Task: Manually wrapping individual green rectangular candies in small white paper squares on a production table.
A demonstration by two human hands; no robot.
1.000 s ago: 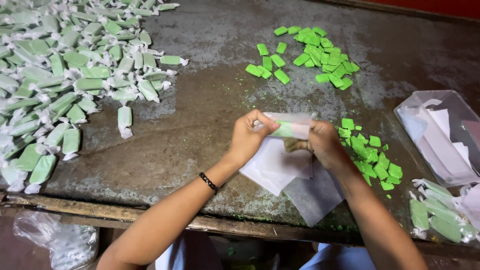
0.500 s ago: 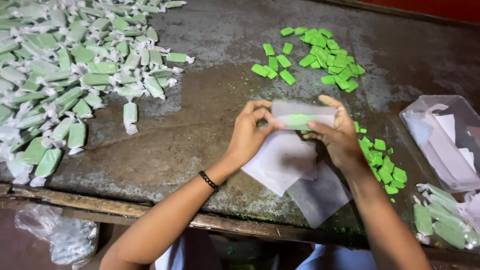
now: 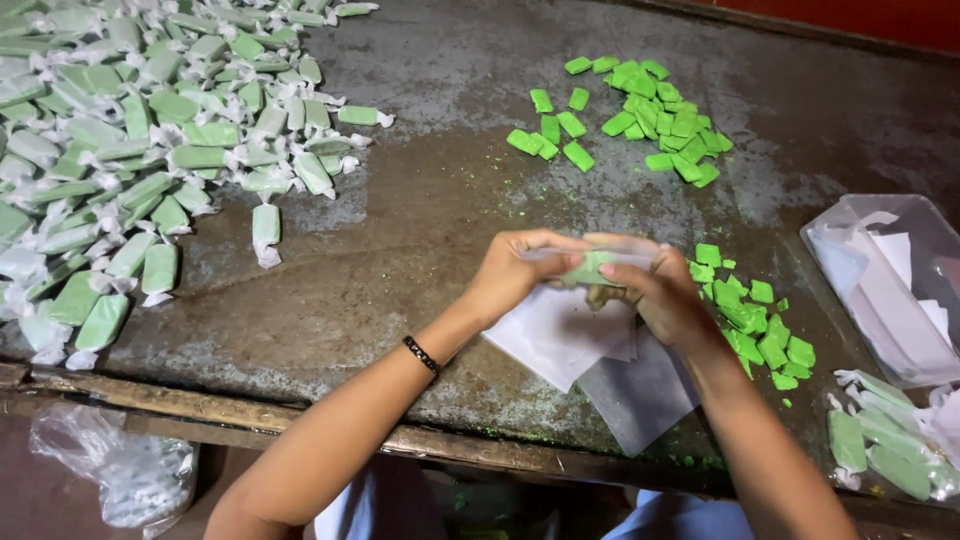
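Both hands are up over the table with one green candy piece between them, inside a translucent wrapper. I see the left hand pinching the wrapper's left end with fingertips pressed together, and the right hand curled around the right end, fingers closed on it. Change since half a second ago: then the wrapper was held flatter and higher, thumbs spread wider, the green piece plainly visible through the film; now the hands are lower, closer together and rolled inward, so I judge the wrap is being closed around the piece, ends likely next to twist. A second ago the piece was only being laid in the sheet. The stack of white wrapper sheets sits under the hands, with a grey sheet poking toward the table edge. Unwrapped green pieces lie just right of the right hand, a second unwrapped heap further back. The big wrapped pile fills the left side, untouched across the frames. A clear plastic tub with paper sits at right, a few wrapped candies near it. A plastic bag hangs below the table edge. Black bracelet on the left wrist.
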